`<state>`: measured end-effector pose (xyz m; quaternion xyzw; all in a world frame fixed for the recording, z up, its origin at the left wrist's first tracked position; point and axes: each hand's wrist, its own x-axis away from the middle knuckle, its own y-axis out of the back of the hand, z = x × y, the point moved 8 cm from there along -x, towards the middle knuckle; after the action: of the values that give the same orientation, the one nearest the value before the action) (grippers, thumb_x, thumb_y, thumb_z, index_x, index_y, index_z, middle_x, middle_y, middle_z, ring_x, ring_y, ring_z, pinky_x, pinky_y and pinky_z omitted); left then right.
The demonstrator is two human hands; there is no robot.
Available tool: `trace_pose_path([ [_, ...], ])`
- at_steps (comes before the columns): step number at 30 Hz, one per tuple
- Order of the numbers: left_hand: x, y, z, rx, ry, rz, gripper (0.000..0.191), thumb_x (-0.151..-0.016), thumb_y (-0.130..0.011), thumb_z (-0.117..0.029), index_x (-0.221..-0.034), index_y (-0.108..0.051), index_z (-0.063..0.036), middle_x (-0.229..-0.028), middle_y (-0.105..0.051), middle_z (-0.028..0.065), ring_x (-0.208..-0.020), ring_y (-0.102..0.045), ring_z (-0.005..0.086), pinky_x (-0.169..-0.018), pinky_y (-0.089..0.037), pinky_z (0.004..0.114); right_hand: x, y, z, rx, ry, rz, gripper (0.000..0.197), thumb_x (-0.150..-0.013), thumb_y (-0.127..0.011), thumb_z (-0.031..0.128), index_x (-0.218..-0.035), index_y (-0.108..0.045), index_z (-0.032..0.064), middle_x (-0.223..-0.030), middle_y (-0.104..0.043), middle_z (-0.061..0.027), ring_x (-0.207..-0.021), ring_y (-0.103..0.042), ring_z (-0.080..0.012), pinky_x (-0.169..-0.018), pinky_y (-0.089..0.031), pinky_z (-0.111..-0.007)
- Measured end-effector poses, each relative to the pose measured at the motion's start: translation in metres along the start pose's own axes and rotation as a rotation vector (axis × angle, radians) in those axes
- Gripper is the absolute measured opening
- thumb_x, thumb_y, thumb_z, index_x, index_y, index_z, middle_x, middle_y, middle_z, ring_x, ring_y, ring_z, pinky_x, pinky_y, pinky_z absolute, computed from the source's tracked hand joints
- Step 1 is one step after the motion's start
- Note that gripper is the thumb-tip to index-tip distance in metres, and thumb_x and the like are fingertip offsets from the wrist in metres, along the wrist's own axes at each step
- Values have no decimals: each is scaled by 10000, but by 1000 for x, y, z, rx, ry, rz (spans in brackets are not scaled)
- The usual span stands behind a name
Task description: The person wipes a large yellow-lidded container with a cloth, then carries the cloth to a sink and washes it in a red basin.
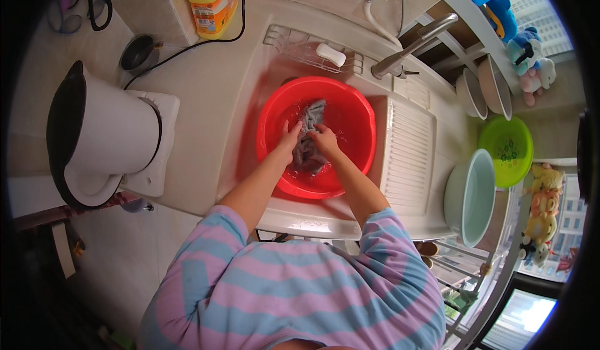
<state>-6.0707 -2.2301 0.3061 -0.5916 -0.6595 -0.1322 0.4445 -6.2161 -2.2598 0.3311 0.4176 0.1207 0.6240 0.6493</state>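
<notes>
A wet grey cloth (313,115) lies in a red plastic basin (366,115) that stands in the sink. Water shows around the cloth. My left hand (290,140) is at the cloth's left side, fingers apart, its palm turned towards it. From the right, my right hand (324,139) touches the cloth's middle with bent fingers; whether they pinch a fold cannot be told. Behind the basin, a white bar of soap (331,54) rests on a wire rack (300,52). The metal faucet (398,54) reaches up at the back right, away from both hands.
Right of the basin is a ribbed washboard (408,158), with a pale green basin (468,197) and a lime green basin (508,151) beyond. A white electric kettle (112,120) stands left, its black cord (187,45) crossing the counter. A yellow detergent bottle (213,8) stands behind.
</notes>
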Motion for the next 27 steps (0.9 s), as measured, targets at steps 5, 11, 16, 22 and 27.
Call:
trace_pose_path([
  [5,19,4,-3,110,284,36,784,-713,-517,-648,-1311,-309,-186,-1316,-342,132,-1175,-376,282,-908,-343,510,95,37,117,23,444,194,320,-784,-564,278,-1001,-570,43,-878,-604,-189,-803,-591,-325,-702,-462,-379],
  [11,45,-36,-4,219,206,336,453,-781,-515,-539,-960,-557,-125,-883,-596,61,-840,-565,187,-782,-464,348,121,11,122,333,652,96,192,-829,-486,244,-855,-477,54,-709,-576,-185,-618,-562,-369,-529,-446,-454],
  [16,1,-29,26,424,201,175,315,-849,-482,-363,-1015,-551,-104,-932,-591,58,-869,-552,202,-771,-442,342,31,23,59,504,420,-70,234,-870,-391,276,-903,-397,45,-676,-577,-220,-624,-575,-386,-530,-442,-484],
  [22,-13,17,-2,287,-205,-161,428,-794,-469,-62,-1213,-417,-130,-1186,-454,94,-984,-497,237,-801,-434,357,-20,25,-44,445,305,-162,530,-860,-433,409,-1192,-397,-2,-1109,-468,-257,-972,-473,-433,-829,-402,-446],
  [27,-17,16,6,188,-127,-136,484,-837,-452,-117,-1297,-318,-187,-1284,-365,108,-1095,-424,241,-854,-408,398,23,-47,-7,758,624,482,455,-820,-472,335,-1159,-451,33,-1123,-489,-219,-989,-501,-382,-815,-439,-418],
])
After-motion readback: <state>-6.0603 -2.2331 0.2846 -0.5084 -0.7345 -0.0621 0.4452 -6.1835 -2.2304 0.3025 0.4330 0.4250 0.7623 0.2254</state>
